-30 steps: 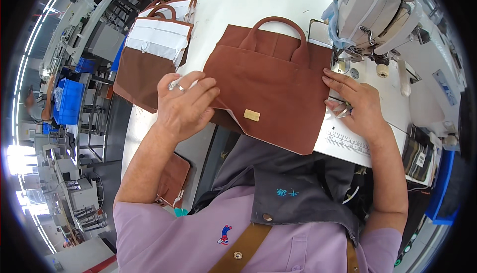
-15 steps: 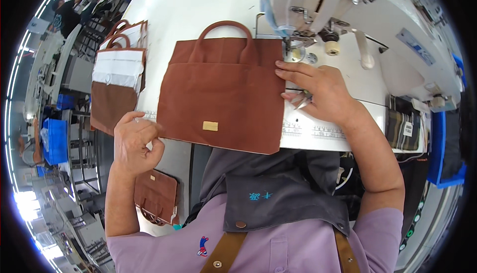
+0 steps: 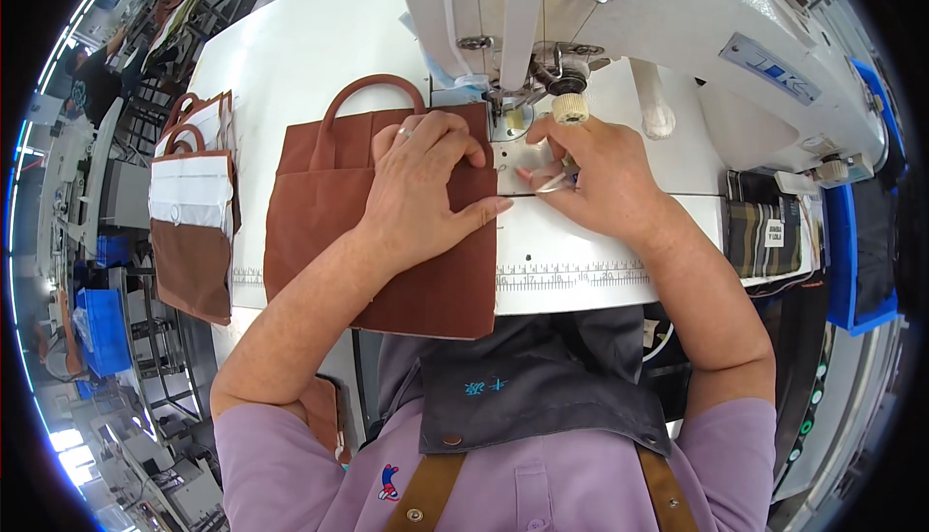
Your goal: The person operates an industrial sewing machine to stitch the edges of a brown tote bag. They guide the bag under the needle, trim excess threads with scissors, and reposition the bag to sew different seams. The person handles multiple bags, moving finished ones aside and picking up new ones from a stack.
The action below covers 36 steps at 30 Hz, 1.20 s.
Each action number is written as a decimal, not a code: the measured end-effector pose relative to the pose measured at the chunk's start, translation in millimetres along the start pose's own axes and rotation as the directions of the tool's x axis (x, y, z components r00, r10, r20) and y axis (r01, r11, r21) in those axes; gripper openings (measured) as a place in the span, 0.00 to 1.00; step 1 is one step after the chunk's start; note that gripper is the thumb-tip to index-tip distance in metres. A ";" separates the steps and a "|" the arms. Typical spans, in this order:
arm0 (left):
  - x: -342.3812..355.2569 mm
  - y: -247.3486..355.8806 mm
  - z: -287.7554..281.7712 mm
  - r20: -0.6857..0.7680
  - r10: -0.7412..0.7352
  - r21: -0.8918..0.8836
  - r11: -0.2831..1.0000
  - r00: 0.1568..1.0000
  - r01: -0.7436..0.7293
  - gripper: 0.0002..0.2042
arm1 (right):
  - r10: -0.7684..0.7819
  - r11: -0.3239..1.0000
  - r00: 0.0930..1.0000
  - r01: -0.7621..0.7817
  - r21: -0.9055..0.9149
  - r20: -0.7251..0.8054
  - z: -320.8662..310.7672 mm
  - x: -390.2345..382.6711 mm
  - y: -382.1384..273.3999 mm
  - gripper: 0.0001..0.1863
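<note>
A reddish-brown handbag (image 3: pixel 319 212) with a curved handle lies flat on the white sewing table, its right edge close to the sewing machine's needle and presser foot (image 3: pixel 498 106). My left hand (image 3: pixel 421 183) rests on the bag's upper right part, fingers bent and thumb stretched out toward the right edge. Just right of the needle is my right hand (image 3: pixel 600 179), curled around small metal thread snips (image 3: pixel 555 183). Its fingertips reach near the needle plate, partly hidden behind a cream knob (image 3: pixel 570 109). The bag's lower part is partly covered by my left forearm.
More bag pieces (image 3: pixel 194 232) with white and brown panels stand at the table's left edge. The machine body (image 3: pixel 677 19) spans the upper right. Folded plaid fabric (image 3: pixel 760 227) lies at the right. A blue bin (image 3: pixel 102 329) stands far left; a person (image 3: pixel 97 87) is in the background.
My left hand has moved from the bag's lower left corner up onto its upper right part. My right hand has left the bag's edge and come nearer the needle, still with the snips.
</note>
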<state>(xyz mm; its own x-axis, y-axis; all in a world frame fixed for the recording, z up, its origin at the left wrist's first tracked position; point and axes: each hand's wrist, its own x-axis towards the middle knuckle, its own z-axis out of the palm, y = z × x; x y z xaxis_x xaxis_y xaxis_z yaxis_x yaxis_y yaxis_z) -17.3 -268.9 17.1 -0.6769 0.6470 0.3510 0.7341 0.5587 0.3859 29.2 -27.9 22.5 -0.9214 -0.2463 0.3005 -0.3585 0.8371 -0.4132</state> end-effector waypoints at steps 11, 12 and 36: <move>-3.1 4.5 0.7 -0.051 -0.005 0.086 0.996 0.999 0.009 0.23 | -0.160 0.986 0.979 0.164 0.027 -0.123 14.6 2.1 2.1 0.12; -3.2 4.1 1.1 -0.058 -0.010 0.091 0.996 0.998 0.015 0.23 | -0.181 0.982 0.974 0.186 0.025 -0.133 14.5 2.6 1.1 0.11; 12.6 -9.8 -4.9 0.123 -0.084 -0.064 0.994 0.989 0.093 0.11 | -0.223 0.973 0.972 0.218 -0.071 -0.070 11.1 1.5 -7.3 0.07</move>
<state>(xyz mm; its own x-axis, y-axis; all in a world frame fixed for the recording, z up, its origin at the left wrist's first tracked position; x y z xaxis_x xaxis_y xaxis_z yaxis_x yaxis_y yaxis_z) -33.2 -268.8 22.0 -0.7247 0.6564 0.2097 0.6633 0.5820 0.4704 28.7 -39.8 16.5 -0.8053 -0.3919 0.4449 -0.5394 0.7957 -0.2754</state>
